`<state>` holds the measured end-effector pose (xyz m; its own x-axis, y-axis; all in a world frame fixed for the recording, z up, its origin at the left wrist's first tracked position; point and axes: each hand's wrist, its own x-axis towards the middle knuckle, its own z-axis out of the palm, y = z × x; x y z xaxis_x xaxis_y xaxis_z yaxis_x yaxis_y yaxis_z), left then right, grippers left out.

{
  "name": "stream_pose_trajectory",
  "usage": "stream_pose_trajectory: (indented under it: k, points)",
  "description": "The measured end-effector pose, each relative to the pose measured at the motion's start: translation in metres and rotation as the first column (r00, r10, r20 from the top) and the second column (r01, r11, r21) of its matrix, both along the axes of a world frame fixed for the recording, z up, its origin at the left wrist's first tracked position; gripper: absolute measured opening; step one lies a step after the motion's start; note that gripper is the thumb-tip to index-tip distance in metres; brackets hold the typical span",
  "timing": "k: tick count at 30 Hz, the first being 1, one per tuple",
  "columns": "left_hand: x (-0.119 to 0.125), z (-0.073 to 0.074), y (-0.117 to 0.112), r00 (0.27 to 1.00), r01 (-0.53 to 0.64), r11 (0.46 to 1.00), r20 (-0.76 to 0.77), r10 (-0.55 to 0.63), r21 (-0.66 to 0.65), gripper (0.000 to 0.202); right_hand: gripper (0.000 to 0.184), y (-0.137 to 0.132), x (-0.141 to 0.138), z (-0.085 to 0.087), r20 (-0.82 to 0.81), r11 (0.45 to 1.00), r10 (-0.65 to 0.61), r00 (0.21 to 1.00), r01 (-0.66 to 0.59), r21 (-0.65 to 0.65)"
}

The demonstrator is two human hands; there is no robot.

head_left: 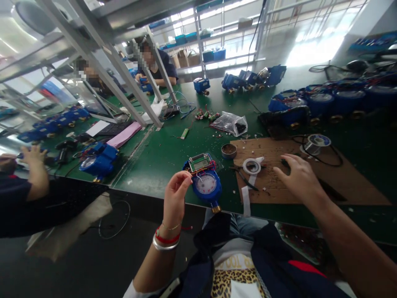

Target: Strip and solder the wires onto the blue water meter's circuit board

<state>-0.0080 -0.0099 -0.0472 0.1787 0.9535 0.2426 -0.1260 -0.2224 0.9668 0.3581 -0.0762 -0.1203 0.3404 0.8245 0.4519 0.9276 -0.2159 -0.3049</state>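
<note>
A blue water meter (pixel 205 185) with a white dial and a green circuit board (pixel 200 162) on top lies at the near edge of the green table (pixel 173 145). My left hand (pixel 175 194) pinches thin wires at the meter's left side. My right hand (pixel 297 176) hovers with fingers spread over a brown cardboard sheet (pixel 279 165), close to a roll of white tape (pixel 252 166) and a dark tool (pixel 245 179); it holds nothing.
A solder spool (pixel 316 142), a small round tin (pixel 228 150) and a clear plastic bag (pixel 231 123) lie nearby. Rows of blue meters (pixel 322 101) fill the right and back. Two people sit across; another person's arm (pixel 37 174) is at left. Metal frame struts (pixel 124 78) cross the table.
</note>
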Motion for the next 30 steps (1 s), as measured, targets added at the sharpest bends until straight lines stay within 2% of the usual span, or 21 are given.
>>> stream_pose_trajectory:
  k: [4, 8, 11, 14, 17, 19, 23, 27, 30]
  points:
    - [-0.002, 0.000, -0.004, 0.998, -0.012, 0.999, -0.057, 0.015, 0.040, 0.007, 0.052, 0.027, -0.042, 0.023, -0.072, 0.980, 0.197, 0.978, -0.199, -0.019]
    - [-0.004, 0.001, -0.005, 0.993, -0.020, 0.997, -0.115, 0.028, 0.071, 0.008, 0.071, 0.043, -0.060, 0.022, 0.021, 0.939, 0.304, 0.952, -0.296, -0.174]
    - [-0.005, 0.001, -0.006, 0.984, -0.025, 0.994, -0.175, 0.044, 0.110, 0.008, 0.068, 0.047, -0.055, 0.013, 0.048, 0.926, 0.279, 0.959, -0.256, -0.278]
    - [-0.006, 0.001, -0.007, 0.979, -0.023, 0.991, -0.197, 0.049, 0.134, 0.008, 0.067, 0.050, -0.041, 0.010, 0.071, 0.934, 0.225, 0.972, -0.194, -0.301]
    - [-0.007, -0.002, -0.008, 0.976, -0.041, 0.990, -0.207, 0.069, 0.137, 0.010, 0.067, 0.058, -0.031, 0.017, 0.083, 0.936, 0.210, 0.974, -0.176, -0.306]
    - [-0.009, -0.004, -0.009, 0.974, -0.061, 0.991, -0.211, 0.086, 0.123, 0.017, 0.062, 0.070, -0.027, 0.024, 0.049, 0.928, 0.232, 0.971, -0.206, -0.310]
    - [-0.017, -0.008, -0.013, 0.966, -0.063, 0.992, -0.243, 0.088, 0.106, 0.032, 0.044, 0.121, -0.022, 0.038, -0.051, 0.903, 0.296, 0.954, -0.297, -0.310]
    - [-0.033, -0.009, -0.022, 0.946, -0.092, 0.988, -0.298, 0.125, 0.121, 0.031, 0.037, 0.194, -0.008, 0.042, -0.054, 0.931, 0.192, 0.980, -0.199, -0.306]
    - [-0.050, -0.009, -0.032, 0.932, -0.158, 0.981, -0.312, 0.186, 0.112, 0.023, 0.032, 0.239, 0.002, 0.037, -0.054, 0.918, 0.143, 0.988, -0.152, -0.366]
